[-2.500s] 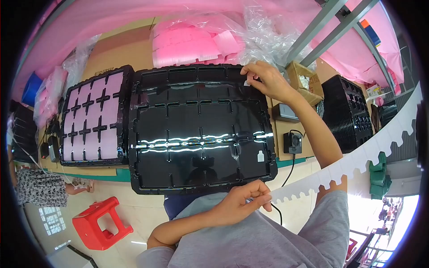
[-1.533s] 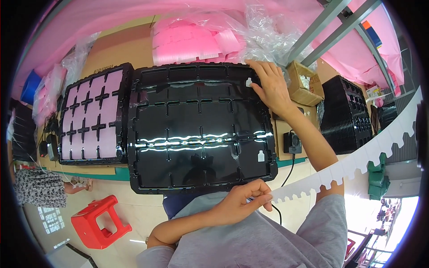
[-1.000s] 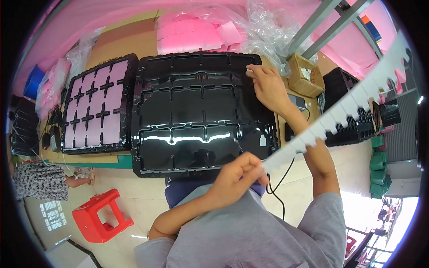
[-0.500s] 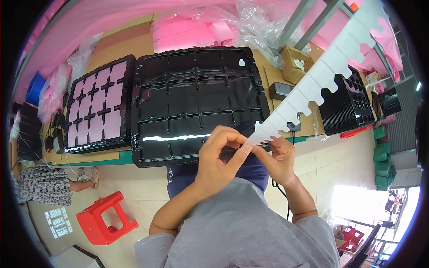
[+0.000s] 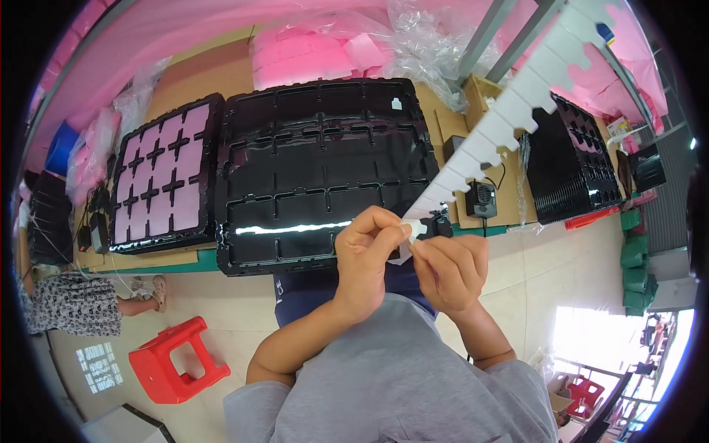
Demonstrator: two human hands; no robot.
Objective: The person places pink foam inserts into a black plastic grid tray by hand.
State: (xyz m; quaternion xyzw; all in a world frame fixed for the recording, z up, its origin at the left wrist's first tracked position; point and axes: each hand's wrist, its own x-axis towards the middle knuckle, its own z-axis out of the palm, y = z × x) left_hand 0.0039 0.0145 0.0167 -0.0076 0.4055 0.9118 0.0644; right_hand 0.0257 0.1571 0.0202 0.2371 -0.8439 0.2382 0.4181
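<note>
A long white sticker strip (image 5: 491,136) with notched edges slants from my hands toward the upper right. My left hand (image 5: 362,255) is closed, its thumb and forefinger pinching at the strip's lower end. Between the fingertips of both hands is a small white sticker (image 5: 416,229), bent away from the strip. My right hand (image 5: 452,273) is closed, with thumb and forefinger on that sticker's lower edge. Both hands are over the near right corner of a large black plastic tray (image 5: 317,173). A white sticker (image 5: 396,104) lies on the tray's far right part.
Left of the large tray stands a black tray with pink pads (image 5: 151,173). To the right are a small black fan-like device (image 5: 481,199), a cardboard box (image 5: 481,94) and stacked black trays (image 5: 565,166). A red stool (image 5: 177,362) stands on the floor at left.
The small sticker now shows bent away from the strip between my fingertips. My right hand has turned and moved slightly down and left. The strip has shifted a little, uncovering the black device.
</note>
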